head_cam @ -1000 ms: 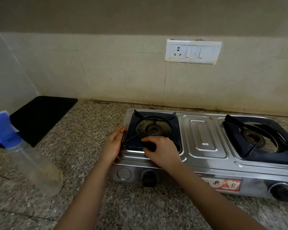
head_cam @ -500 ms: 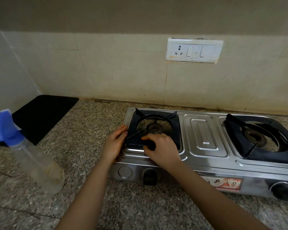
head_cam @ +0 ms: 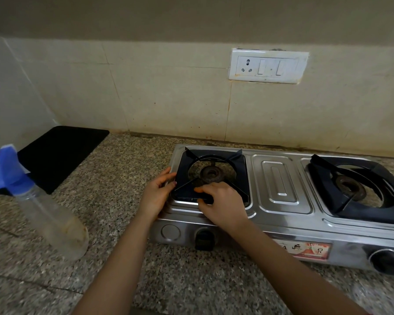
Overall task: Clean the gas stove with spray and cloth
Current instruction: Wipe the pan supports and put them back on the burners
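A steel two-burner gas stove [head_cam: 280, 183] stands on the granite counter. My right hand [head_cam: 223, 204] grips the front edge of the black left pan support [head_cam: 237, 164], fingers curled over it beside the burner [head_cam: 210, 173]. At the stove's left edge rests my left hand [head_cam: 157, 194], fingers fairly straight along the steel rim and thumb touching the support's front left corner. A clear spray bottle [head_cam: 48, 212] with a blue nozzle stands on the counter at the left, apart from both hands. No cloth can be made out.
A black mat [head_cam: 62, 153] lies at the back left by the wall. The right pan support [head_cam: 359, 192] sits on its burner. Black knobs [head_cam: 204, 239] stick out of the stove's front. A switch plate [head_cam: 268, 65] is on the tiled wall.
My left thumb has moved from the stove's side to the support's corner. My right hand has shifted slightly along the support's front edge. The bottle has not moved.
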